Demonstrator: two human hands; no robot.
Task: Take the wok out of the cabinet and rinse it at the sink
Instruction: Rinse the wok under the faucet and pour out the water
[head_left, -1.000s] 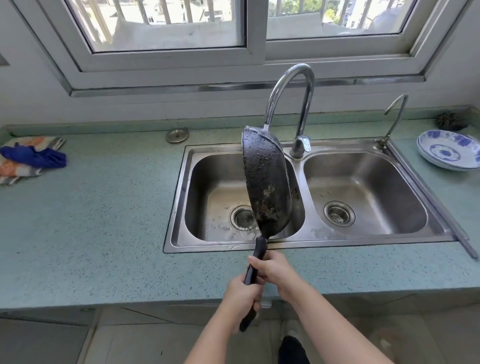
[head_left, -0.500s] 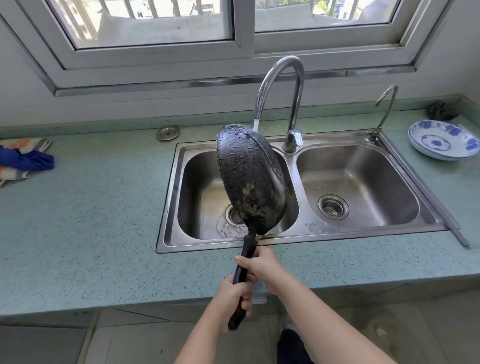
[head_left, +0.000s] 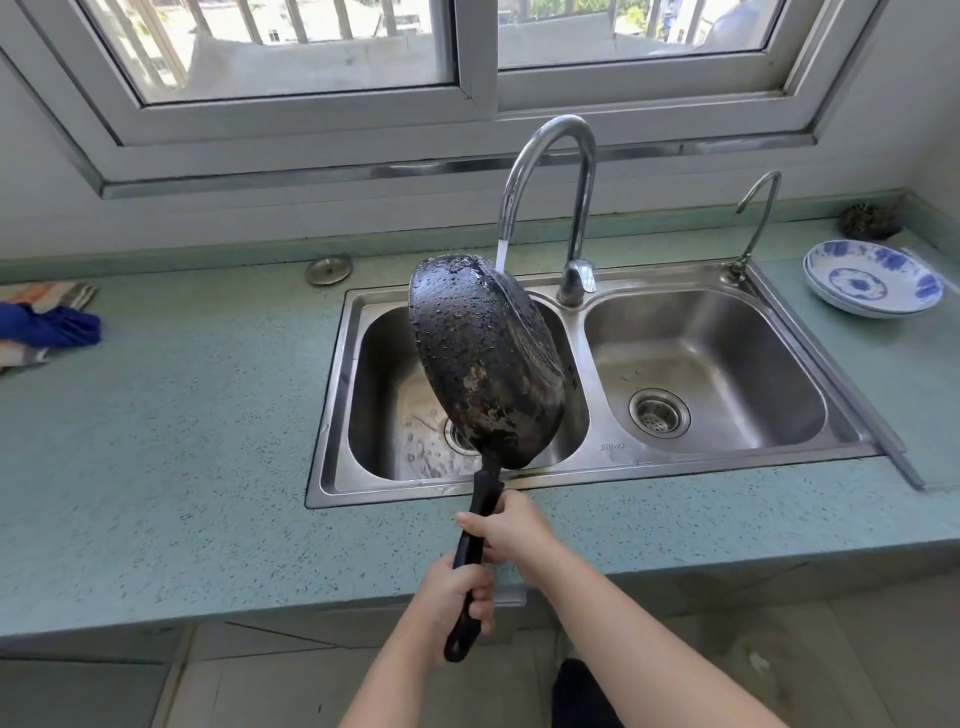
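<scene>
Two hands wrapped tight on the handle (head_left: 488, 491), left hand (head_left: 452, 597) below right hand (head_left: 514, 532). Wok (head_left: 483, 364) tilted just beyond them under the water stream (head_left: 501, 254), over the sink (head_left: 332, 415). Risk: wet grip slips; splash reaches surface (head_left: 182, 467).

Sink (head_left: 675, 465): set in the counter (head_left: 208, 441), two basins.
Wok (head_left: 483, 364): tilted above the left basin, under the faucet (head_left: 584, 208).
Plates (head_left: 872, 283): on the counter, right of the sink.
Cloth (head_left: 52, 327): far left on the counter.

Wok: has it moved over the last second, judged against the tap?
Yes. The wok has turned and tipped left: its top now sits further left of the tap spout, showing more underside.
</scene>
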